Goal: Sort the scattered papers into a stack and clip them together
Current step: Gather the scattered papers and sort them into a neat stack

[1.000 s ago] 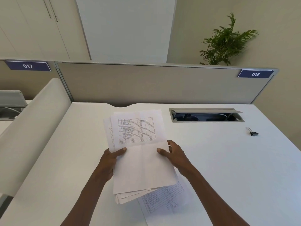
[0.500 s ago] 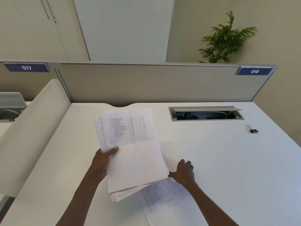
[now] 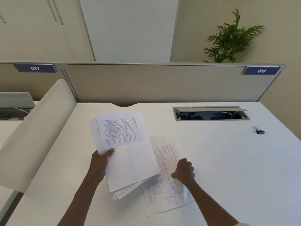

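My left hand (image 3: pixel 101 162) holds a stack of white printed papers (image 3: pixel 128 154) by its left edge, thumb on top, lifted a little above the white desk (image 3: pixel 228 168). The top sheet shows a printed table. One loose printed sheet (image 3: pixel 164 193) lies flat on the desk, partly under the stack's right side. My right hand (image 3: pixel 184 171) rests on this sheet with fingers curled, pinching its right edge. A small black binder clip (image 3: pixel 259 131) lies far to the right, away from both hands.
An open cable tray (image 3: pixel 210 113) is sunk into the desk at the back right. A beige partition (image 3: pixel 162 84) with labels 017 and 018 closes the far side. A curved white divider (image 3: pixel 37 128) borders the left. A plant (image 3: pixel 231 39) stands behind the partition.
My right hand let go of the stack, dropped to the loose sheet on the desk and took hold of it. The left hand swung the stack leftward, uncovering that sheet.
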A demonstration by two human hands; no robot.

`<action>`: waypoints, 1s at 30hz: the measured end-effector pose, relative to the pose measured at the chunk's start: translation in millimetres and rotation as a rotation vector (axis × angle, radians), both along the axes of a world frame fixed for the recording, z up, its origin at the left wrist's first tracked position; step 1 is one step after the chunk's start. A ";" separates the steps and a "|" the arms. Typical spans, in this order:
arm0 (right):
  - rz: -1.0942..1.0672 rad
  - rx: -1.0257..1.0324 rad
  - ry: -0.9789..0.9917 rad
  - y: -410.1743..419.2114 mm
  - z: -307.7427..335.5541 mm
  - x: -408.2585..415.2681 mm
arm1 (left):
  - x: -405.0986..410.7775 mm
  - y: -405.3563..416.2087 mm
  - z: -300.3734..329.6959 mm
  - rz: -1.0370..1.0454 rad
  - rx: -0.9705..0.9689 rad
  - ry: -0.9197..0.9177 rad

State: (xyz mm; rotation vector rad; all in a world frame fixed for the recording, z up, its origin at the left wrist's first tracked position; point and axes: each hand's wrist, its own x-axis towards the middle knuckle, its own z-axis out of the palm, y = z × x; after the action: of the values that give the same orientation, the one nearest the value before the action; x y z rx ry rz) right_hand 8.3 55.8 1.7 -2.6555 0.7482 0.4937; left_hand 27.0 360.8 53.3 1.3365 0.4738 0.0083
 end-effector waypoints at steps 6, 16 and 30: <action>-0.043 0.062 -0.047 -15.3 5.4 -4.1 | -3.0 3.7 1.6 0.012 0.031 -0.012; -0.091 0.177 -0.452 -52.1 52.2 0.3 | 2.7 -1.3 4.9 0.122 0.236 -0.039; -0.013 0.756 -0.585 -50.4 145.5 13.7 | 9.8 -36.0 26.2 -0.076 0.146 -0.039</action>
State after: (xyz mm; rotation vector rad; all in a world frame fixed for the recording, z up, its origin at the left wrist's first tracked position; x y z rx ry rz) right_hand 22.0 5.4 147.2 -1.9174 0.3027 -0.0334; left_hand 36.8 324.8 79.5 1.4949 0.3943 0.0063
